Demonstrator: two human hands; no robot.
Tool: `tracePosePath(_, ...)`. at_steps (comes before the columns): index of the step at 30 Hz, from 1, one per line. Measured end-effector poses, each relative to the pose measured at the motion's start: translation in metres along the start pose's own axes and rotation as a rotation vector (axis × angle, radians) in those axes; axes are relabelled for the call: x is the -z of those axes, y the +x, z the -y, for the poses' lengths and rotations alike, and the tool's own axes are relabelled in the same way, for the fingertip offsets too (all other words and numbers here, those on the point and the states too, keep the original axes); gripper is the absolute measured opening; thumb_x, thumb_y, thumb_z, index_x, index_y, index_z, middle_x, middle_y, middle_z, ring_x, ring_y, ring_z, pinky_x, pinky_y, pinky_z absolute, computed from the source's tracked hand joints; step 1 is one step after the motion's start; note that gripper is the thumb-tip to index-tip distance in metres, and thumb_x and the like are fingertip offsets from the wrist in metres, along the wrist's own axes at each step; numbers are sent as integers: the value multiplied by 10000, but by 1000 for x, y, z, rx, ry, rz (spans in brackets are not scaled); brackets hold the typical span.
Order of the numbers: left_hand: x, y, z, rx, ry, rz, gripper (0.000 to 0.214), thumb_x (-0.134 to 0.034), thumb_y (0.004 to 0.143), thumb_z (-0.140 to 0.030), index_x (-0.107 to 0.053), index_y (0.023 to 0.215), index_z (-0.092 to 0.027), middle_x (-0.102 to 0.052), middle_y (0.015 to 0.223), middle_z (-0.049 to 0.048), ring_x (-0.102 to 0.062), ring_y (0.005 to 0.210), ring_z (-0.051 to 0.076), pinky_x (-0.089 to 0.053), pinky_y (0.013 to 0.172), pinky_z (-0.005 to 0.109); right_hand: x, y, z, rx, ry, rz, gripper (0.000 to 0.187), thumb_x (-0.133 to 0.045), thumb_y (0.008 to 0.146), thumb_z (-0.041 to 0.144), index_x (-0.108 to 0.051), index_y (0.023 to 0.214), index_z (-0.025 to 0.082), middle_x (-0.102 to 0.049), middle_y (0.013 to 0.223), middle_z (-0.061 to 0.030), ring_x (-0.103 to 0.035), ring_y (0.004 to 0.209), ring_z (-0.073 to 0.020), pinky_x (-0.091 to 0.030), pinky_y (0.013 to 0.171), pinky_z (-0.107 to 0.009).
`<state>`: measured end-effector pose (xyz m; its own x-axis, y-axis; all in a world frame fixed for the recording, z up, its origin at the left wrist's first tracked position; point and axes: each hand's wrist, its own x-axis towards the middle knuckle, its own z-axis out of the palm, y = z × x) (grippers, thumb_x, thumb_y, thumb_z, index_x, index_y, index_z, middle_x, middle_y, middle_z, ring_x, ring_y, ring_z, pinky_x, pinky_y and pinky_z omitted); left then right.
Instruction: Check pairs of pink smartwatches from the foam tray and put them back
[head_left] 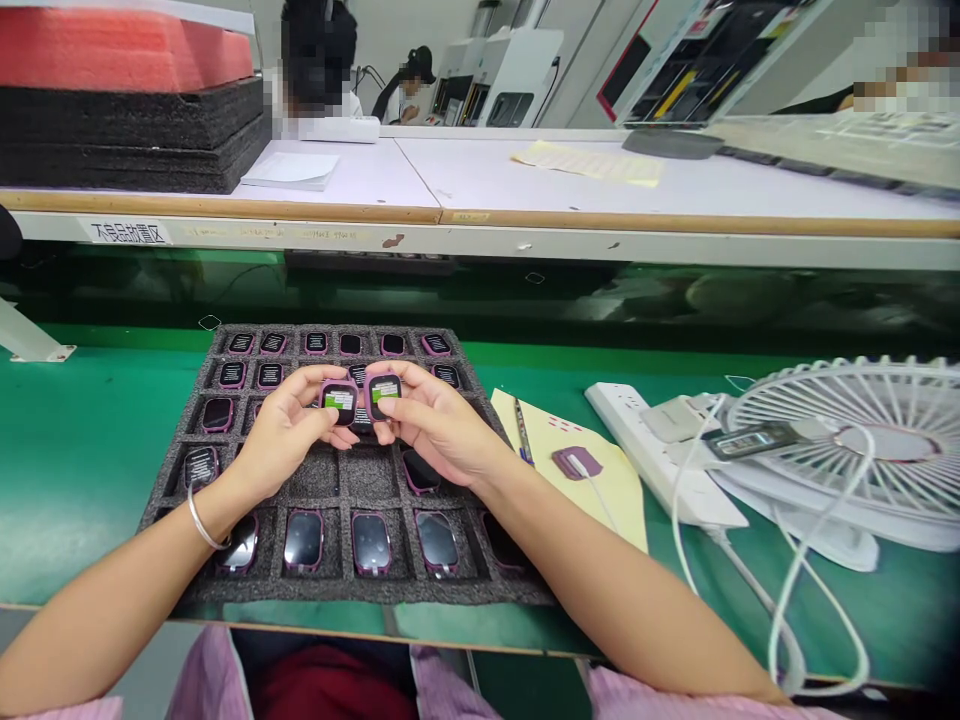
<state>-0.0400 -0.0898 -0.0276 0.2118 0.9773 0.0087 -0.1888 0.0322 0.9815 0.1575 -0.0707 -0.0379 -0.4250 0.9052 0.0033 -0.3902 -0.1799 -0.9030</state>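
A dark foam tray (pixel 225 590) lies on the green mat in front of me, its pockets filled with several purple-rimmed smartwatch bodies. Some pockets in the middle rows are bare. My left hand (pixel 281 432) is closed on one watch body (pixel 340 400), its screen lit with a green patch. My right hand (pixel 435 420) is closed on a second watch body (pixel 384 392), also lit. Both watches are held side by side above the middle of the tray, screens facing me. A silver bangle (pixel 202 525) sits on my left wrist.
Right of the tray lie a yellow paper (pixel 600 480) with a pen (pixel 523 430) and a purple charging puck (pixel 576 462), a white power strip (pixel 637 440) and a white fan (pixel 862 450) with cables. Behind is a white bench with stacked foam (pixel 127 110); other people work in the background.
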Motion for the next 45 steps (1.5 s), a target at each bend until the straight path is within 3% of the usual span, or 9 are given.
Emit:
tracePosePath(10, 1, 0, -1, 3, -39, 11, 386, -713, 774, -210, -631, 1149, -176, -724, 855, -10, -762, 626, 165, -649, 625, 272, 0, 1, -2, 24, -7, 10, 404, -834, 757, 190, -649, 1116, 211, -670, 869, 31, -640, 598, -101, -519, 579, -237)
tracePosePath(21, 3, 1, 1, 23, -64, 13, 424, -697, 738, -210, -642, 1157, -177, -743, 888, 0, -764, 625, 172, -646, 622, 279, 1, 2, -3, 27, -2, 11, 398, -804, 743, 159, -656, 1108, 211, -675, 879, 32, -645, 592, -100, -525, 580, -240)
tracePosePath(29, 4, 5, -4, 13, -78, -19, 490, -716, 715, -219, -663, 1201, -183, -748, 962, 11, -764, 633, 171, -645, 657, 296, 2, 7, 0, 10, 62, 19, 325, -764, 883, 381, -669, 1139, 204, -734, 872, -18, -700, 618, -155, -576, 637, -294)
tracePosePath(35, -2, 14, -31, -66, -100, 1, 563, -731, 693, -234, -671, 1249, -166, -757, 1001, 31, -766, 649, 181, -654, 679, 322, -6, 15, 26, 136, 21, 18, 261, -724, 923, 366, -675, 1127, 212, -746, 893, -17, -728, 626, -165, -599, 645, -298)
tracePosePath(45, -13, 47, -109, -359, -38, 24, 542, -685, 695, -180, -667, 1235, -153, -739, 927, 12, -747, 633, 142, -637, 656, 279, -37, 57, 99, 478, -126, 76, 205, -620, 938, 336, -624, 1099, 209, -693, 800, 14, -673, 562, -134, -546, 570, -257)
